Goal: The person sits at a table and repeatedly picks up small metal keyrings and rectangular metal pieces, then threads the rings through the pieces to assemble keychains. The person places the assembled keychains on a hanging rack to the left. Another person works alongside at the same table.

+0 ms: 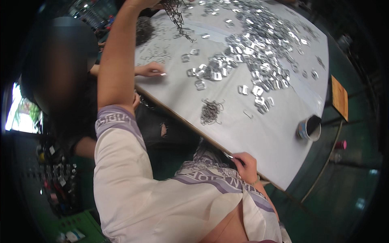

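My left arm stretches up to the far left, and my left hand (pixel 141 3) is partly cut off by the upper edge. A tangled bunch of dark wire hooks (pixel 175 16) hangs from it above the table. My right hand (pixel 245 167) is closed at the near table edge, thumb and fingers pinching a small shiny metal buckle (pixel 229 155), partly hidden. A small pile of wire hooks (pixel 211 112) lies on the table in front of me, with a single hook (pixel 247 115) to its right. Many silver metal buckles (pixel 259 52) are heaped across the table.
On the left sits a person in dark clothes, one hand (pixel 150 69) on the table with a small shiny piece. A dark heap of hooks (pixel 144 30) lies beyond. A paper cup (pixel 309 128) with something black inside stands right; a wooden stool (pixel 339 97) is past the table (pixel 279 158).
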### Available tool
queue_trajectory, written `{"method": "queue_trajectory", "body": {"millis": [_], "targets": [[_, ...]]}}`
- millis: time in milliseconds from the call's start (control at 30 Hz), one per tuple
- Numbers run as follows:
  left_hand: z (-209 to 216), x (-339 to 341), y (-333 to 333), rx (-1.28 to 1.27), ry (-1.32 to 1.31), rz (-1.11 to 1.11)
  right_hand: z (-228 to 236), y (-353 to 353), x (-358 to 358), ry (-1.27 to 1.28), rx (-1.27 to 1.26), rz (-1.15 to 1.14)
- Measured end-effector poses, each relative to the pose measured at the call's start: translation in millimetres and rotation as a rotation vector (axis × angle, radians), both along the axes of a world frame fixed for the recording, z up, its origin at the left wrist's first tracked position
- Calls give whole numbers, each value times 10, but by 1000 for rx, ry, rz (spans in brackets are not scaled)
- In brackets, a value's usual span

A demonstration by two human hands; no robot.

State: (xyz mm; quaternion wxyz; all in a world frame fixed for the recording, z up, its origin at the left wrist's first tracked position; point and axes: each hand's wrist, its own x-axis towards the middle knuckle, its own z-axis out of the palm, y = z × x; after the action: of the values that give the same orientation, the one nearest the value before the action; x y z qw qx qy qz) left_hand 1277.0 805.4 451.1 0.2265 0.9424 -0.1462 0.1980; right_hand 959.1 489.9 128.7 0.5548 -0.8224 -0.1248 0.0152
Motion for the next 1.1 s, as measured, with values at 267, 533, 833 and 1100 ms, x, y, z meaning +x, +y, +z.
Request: {"method": "queue_trajectory", "body": {"millis": [267,533,833,1100], "targets": [[-323,-392,-1275,134,-91,-668,-166,-23,-32,-99,40,-43],[-1526,-933,-2423,-43,364,-818,-154,-9,-45,-75,38,-17],[-2505,-1310,-2993,130,439,-858,-204,15,-32,-67,78,-25],[-2762,-1160,-2214,374,354,-477,-218,29,-48,-11,95,-46]]}}
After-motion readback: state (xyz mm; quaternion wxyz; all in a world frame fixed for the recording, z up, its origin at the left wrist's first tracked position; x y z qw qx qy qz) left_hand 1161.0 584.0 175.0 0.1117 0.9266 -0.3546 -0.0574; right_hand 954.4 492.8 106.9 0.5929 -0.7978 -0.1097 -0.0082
